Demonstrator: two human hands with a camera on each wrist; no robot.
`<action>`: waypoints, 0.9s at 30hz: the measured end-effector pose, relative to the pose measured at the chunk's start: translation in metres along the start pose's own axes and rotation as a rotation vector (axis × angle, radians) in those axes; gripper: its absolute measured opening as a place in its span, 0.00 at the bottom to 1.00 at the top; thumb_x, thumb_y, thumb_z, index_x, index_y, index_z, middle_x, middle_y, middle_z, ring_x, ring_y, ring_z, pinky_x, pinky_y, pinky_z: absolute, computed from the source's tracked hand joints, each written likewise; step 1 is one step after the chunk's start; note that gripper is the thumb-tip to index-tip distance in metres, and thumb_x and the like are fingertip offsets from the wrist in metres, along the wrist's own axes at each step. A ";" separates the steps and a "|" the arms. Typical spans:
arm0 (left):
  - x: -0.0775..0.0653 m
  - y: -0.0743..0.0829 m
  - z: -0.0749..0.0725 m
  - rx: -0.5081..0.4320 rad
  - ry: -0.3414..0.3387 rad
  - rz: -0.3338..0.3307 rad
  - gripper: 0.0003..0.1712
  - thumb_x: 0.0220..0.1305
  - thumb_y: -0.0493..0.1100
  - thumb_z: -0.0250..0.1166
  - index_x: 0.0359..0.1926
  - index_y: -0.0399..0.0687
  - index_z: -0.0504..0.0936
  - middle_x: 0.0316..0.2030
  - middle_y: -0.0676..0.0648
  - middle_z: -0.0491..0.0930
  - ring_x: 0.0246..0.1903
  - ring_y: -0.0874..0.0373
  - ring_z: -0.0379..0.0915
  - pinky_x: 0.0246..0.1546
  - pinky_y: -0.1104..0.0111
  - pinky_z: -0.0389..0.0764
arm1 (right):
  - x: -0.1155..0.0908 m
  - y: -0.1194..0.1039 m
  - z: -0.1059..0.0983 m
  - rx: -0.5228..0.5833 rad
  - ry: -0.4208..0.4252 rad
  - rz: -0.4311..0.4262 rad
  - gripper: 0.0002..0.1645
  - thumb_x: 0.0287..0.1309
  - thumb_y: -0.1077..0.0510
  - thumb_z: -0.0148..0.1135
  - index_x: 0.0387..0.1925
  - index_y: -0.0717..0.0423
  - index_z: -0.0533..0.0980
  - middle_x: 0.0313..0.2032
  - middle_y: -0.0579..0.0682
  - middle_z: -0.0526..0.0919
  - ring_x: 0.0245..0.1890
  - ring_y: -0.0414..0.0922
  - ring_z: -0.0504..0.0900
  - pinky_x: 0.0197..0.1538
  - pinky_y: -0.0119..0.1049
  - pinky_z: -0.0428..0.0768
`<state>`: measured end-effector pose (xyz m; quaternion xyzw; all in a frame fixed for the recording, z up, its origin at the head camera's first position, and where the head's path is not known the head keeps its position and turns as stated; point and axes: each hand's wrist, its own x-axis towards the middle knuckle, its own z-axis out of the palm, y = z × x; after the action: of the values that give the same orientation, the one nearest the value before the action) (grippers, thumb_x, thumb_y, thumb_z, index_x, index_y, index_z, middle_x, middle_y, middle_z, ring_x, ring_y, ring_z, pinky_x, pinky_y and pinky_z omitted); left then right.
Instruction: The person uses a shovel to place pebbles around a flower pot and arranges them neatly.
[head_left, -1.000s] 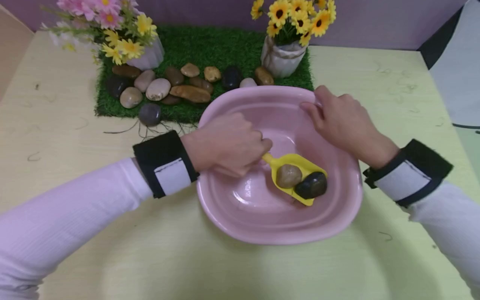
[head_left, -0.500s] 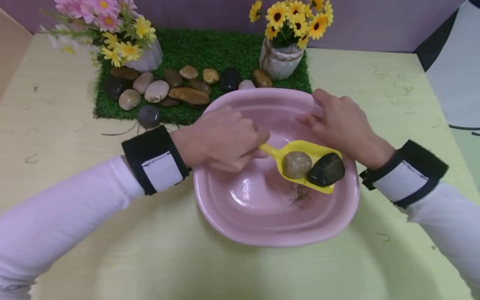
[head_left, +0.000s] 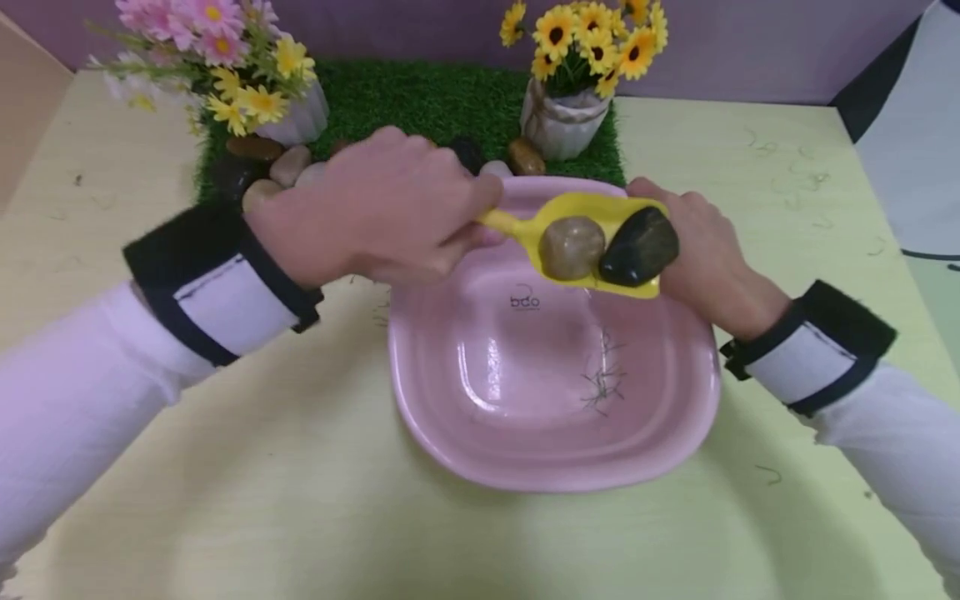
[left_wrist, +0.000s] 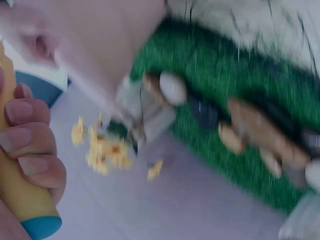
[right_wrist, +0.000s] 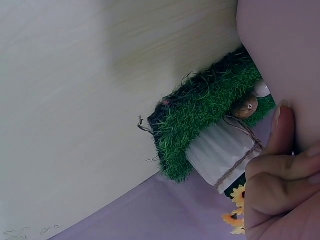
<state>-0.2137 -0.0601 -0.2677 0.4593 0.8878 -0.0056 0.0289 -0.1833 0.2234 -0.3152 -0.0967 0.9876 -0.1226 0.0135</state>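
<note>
My left hand (head_left: 382,208) grips the handle of a yellow scoop (head_left: 600,204), its fingers curled round it in the left wrist view, where the handle (left_wrist: 25,195) ends in a blue tip. On the scoop lie a tan stone (head_left: 572,248) and a larger black stone (head_left: 641,247). The scoop is held above the far part of a pink basin (head_left: 555,471). My right hand (head_left: 705,250) holds the basin's far right rim, partly hidden behind the scoop; the right wrist view shows its fingers (right_wrist: 270,200) bent at the rim. Bits of grass (head_left: 602,383) lie in the basin.
Behind the basin lies a green turf mat (head_left: 420,100) with several stones (head_left: 255,150), partly hidden by my left hand. A pot of pink and yellow flowers (head_left: 292,117) stands at its left, a pot of yellow flowers (head_left: 566,125) at its right. Loose grass strands dot the table (head_left: 765,208).
My left hand has raised the scoop with both stones from low in the basin, first rightward, then up and toward the far rim. The right hand has stayed on the rim.
</note>
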 end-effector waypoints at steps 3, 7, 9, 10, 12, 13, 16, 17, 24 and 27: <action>0.000 -0.018 0.001 0.050 0.063 -0.049 0.25 0.73 0.65 0.43 0.34 0.54 0.74 0.19 0.49 0.71 0.17 0.53 0.69 0.17 0.64 0.66 | 0.000 -0.001 0.001 -0.027 -0.002 0.029 0.20 0.58 0.51 0.64 0.44 0.62 0.73 0.20 0.58 0.72 0.20 0.54 0.73 0.18 0.45 0.71; 0.003 -0.044 0.012 0.078 0.138 -0.099 0.35 0.69 0.74 0.32 0.33 0.56 0.74 0.18 0.49 0.71 0.16 0.52 0.69 0.16 0.63 0.65 | 0.002 -0.003 0.002 -0.027 -0.016 0.065 0.22 0.62 0.43 0.63 0.34 0.58 0.68 0.16 0.51 0.64 0.17 0.50 0.70 0.17 0.39 0.64; 0.005 -0.054 0.017 0.100 0.157 -0.121 0.39 0.66 0.76 0.26 0.33 0.57 0.74 0.18 0.50 0.71 0.15 0.52 0.69 0.15 0.63 0.65 | 0.002 -0.003 0.002 -0.016 -0.013 0.061 0.23 0.63 0.43 0.62 0.33 0.57 0.66 0.17 0.51 0.63 0.17 0.50 0.69 0.17 0.39 0.63; 0.006 -0.059 0.021 0.115 0.165 -0.127 0.40 0.65 0.77 0.25 0.33 0.57 0.73 0.18 0.50 0.70 0.15 0.51 0.69 0.14 0.64 0.64 | 0.002 -0.003 0.002 -0.017 -0.009 0.062 0.24 0.63 0.43 0.62 0.32 0.56 0.65 0.17 0.51 0.63 0.17 0.50 0.69 0.17 0.39 0.62; 0.007 -0.064 0.023 0.115 0.165 -0.139 0.39 0.65 0.77 0.26 0.34 0.57 0.74 0.18 0.50 0.71 0.15 0.50 0.68 0.14 0.63 0.64 | 0.002 -0.003 0.002 -0.017 0.000 0.053 0.23 0.63 0.43 0.62 0.32 0.56 0.65 0.18 0.51 0.62 0.18 0.50 0.68 0.17 0.39 0.62; 0.008 -0.068 0.025 0.121 0.166 -0.141 0.39 0.66 0.76 0.27 0.35 0.57 0.75 0.18 0.50 0.71 0.15 0.50 0.70 0.14 0.63 0.65 | 0.002 -0.003 0.002 -0.014 0.001 0.050 0.23 0.63 0.43 0.62 0.31 0.56 0.65 0.18 0.51 0.62 0.17 0.50 0.68 0.17 0.39 0.61; 0.011 -0.074 0.024 0.129 0.132 -0.163 0.38 0.66 0.76 0.29 0.36 0.57 0.75 0.19 0.49 0.72 0.16 0.50 0.70 0.14 0.62 0.66 | 0.002 -0.004 0.003 -0.009 0.004 0.045 0.23 0.64 0.44 0.62 0.31 0.56 0.65 0.18 0.51 0.62 0.18 0.50 0.68 0.18 0.39 0.62; 0.012 -0.076 0.023 0.127 0.122 -0.175 0.38 0.66 0.76 0.29 0.36 0.57 0.75 0.19 0.49 0.73 0.16 0.50 0.71 0.14 0.62 0.66 | 0.002 -0.004 0.003 -0.008 0.003 0.043 0.23 0.64 0.44 0.62 0.32 0.57 0.65 0.18 0.51 0.62 0.18 0.50 0.68 0.18 0.39 0.62; 0.018 -0.082 0.009 0.101 0.077 -0.264 0.37 0.68 0.74 0.33 0.35 0.53 0.76 0.21 0.47 0.73 0.18 0.49 0.72 0.14 0.64 0.68 | 0.002 -0.005 0.002 -0.009 -0.007 0.053 0.23 0.64 0.43 0.61 0.33 0.57 0.66 0.18 0.52 0.64 0.18 0.50 0.69 0.17 0.39 0.64; 0.013 -0.072 -0.005 0.075 0.062 -0.271 0.31 0.73 0.66 0.42 0.34 0.47 0.78 0.20 0.46 0.72 0.18 0.50 0.69 0.16 0.65 0.68 | 0.002 -0.006 0.002 -0.011 -0.006 0.052 0.23 0.64 0.43 0.61 0.34 0.57 0.66 0.19 0.53 0.64 0.18 0.50 0.69 0.18 0.39 0.64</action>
<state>-0.2803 -0.0908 -0.2648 0.3358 0.9414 -0.0286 -0.0167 -0.1844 0.2170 -0.3158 -0.0717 0.9904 -0.1167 0.0190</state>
